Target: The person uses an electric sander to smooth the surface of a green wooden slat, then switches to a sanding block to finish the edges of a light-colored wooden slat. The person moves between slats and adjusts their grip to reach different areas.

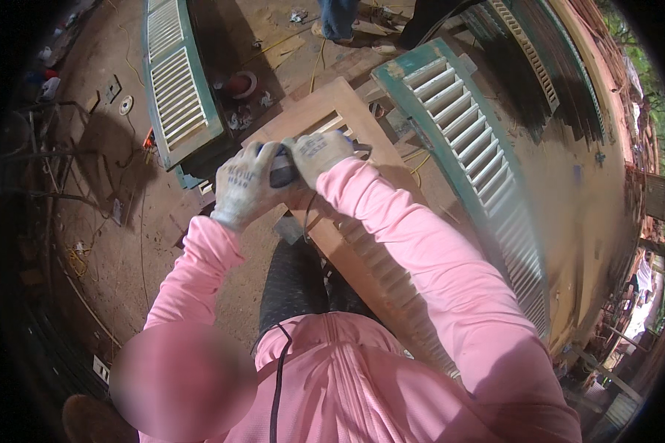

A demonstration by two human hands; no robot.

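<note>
Both my hands wear pale work gloves with printing on their backs. My left hand (245, 183) is wrapped round the left side of a dark grey and black power sander (282, 173). Fingers of my right hand (321, 153) close over the tool from the other side. The sander sits at the left edge of a bare-wood louvered shutter (393, 164), near its far end; its underside is hidden. A thin black cord (307, 218) hangs below the tool. The shutter slants from upper left to lower right, partly under my right arm.
Right of it lies a green-framed shutter with white slats (462, 129). Another green-framed shutter (177, 96) lies at far left, near a tangled metal frame (55, 151). A person's legs (338, 21) show at the top. Several shutters (528, 55) lean at upper right.
</note>
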